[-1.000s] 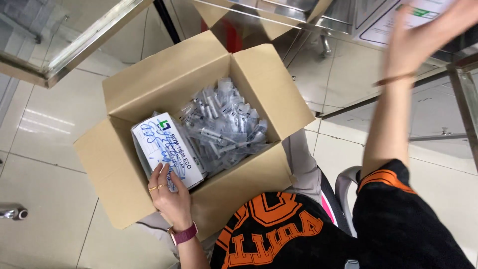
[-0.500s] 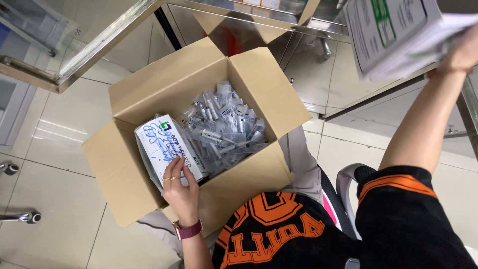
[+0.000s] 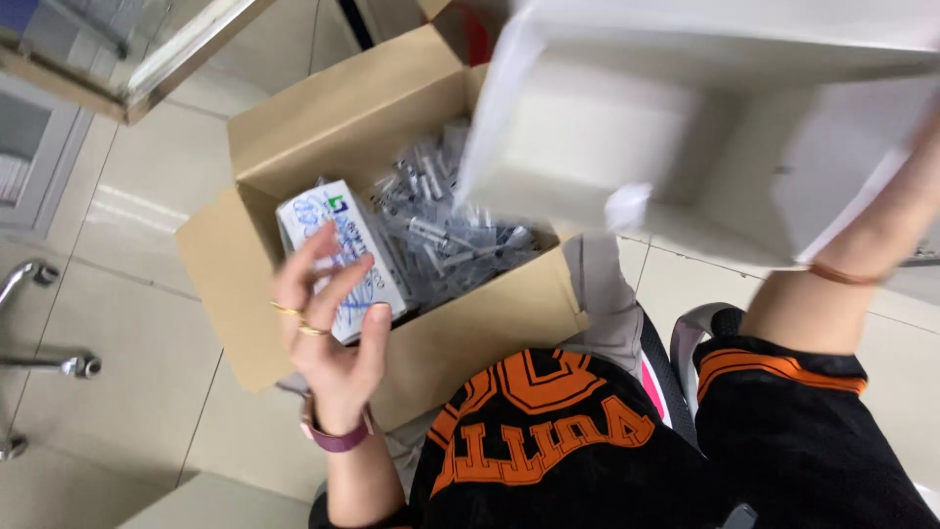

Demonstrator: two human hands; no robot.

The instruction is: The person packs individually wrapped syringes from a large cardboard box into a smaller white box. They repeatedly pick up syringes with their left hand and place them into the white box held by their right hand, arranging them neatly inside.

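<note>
The left hand (image 3: 328, 328) hovered with fingers spread and released above the small white box (image 3: 343, 257) inside the cardboard box (image 3: 323, 127). The right hand was hidden behind a blurred large white box (image 3: 685, 127); its grip I cannot tell.

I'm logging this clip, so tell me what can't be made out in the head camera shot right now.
- Right hand: cut off by the edge, behind the blurred white box; grip unclear.
- Cardboard box: far corner covered by the white box.
- Wrapped items: too small and blurred to identify.
- Left hand: motion-blurred.
</note>
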